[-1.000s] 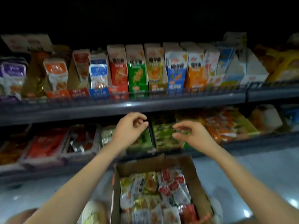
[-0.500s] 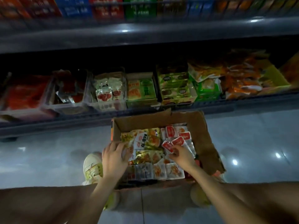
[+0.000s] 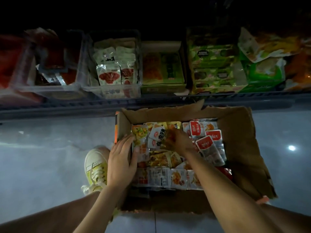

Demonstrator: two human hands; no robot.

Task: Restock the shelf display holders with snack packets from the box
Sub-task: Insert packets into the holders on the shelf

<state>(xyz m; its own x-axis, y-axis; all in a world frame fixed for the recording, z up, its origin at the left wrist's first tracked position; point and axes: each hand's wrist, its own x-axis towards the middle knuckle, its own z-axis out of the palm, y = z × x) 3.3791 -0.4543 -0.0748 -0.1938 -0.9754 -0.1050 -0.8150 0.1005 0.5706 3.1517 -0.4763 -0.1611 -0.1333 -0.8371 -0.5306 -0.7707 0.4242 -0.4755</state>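
An open cardboard box (image 3: pixel 239 148) stands on the floor below the shelf, filled with snack packets: yellow and orange ones (image 3: pixel 159 159) at left and middle, red-and-white ones (image 3: pixel 204 143) at right. My left hand (image 3: pixel 121 160) lies over the box's left wall with straight fingers, its thumb touching a yellow-green packet (image 3: pixel 139 134). My right hand (image 3: pixel 179 142) reaches into the middle of the pile, fingers down among the packets; it is blurred and its grip is unclear. On the shelf, a clear display holder (image 3: pixel 111 92) holds white packets with red prints.
Along the shelf stand a green carton tray (image 3: pixel 161 88), a green box of packets (image 3: pixel 217 64) and a clear bin of red packets (image 3: pixel 50 64). A pale yellow shoe (image 3: pixel 96 165) is beside the box's left side. Shiny grey floor (image 3: pixel 42 157) spreads to the left and right.
Both hands came down from the shelf into the box as my view tilted down. My right hand has since shifted left from the red packets to the middle of the pile.
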